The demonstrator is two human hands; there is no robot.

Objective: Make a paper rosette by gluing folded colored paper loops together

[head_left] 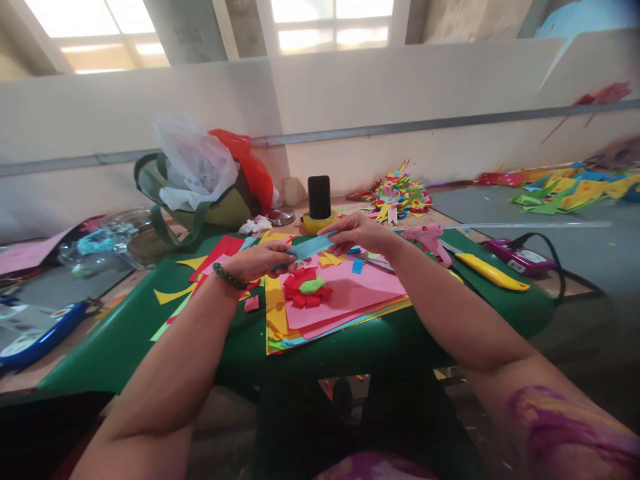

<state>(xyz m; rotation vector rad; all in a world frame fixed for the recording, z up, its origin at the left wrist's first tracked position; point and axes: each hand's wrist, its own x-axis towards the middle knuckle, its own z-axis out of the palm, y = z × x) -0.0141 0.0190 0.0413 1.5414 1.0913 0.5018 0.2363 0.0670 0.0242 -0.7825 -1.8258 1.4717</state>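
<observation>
A strip of light blue paper or felt (312,247) is stretched between my hands above the work surface. My left hand (263,261), with a dark beaded bracelet (229,277) at the wrist, pinches its near left end. At its far right end, my right hand (356,233) grips it between thumb and fingers. Just below lies a red flower with a green centre (311,287), resting on stacked pink sheets (360,290). Small blue pieces (357,267) and the partly hidden scissors (380,265) lie under my right hand.
A pink glue gun (427,241) and a yellow-handled cutter (493,272) lie to the right, near a purple device (520,257). Behind stand a phone (319,197), a green bag (220,210) and a colourful pile of paper flowers (397,197). Red sheets (223,253) lie left.
</observation>
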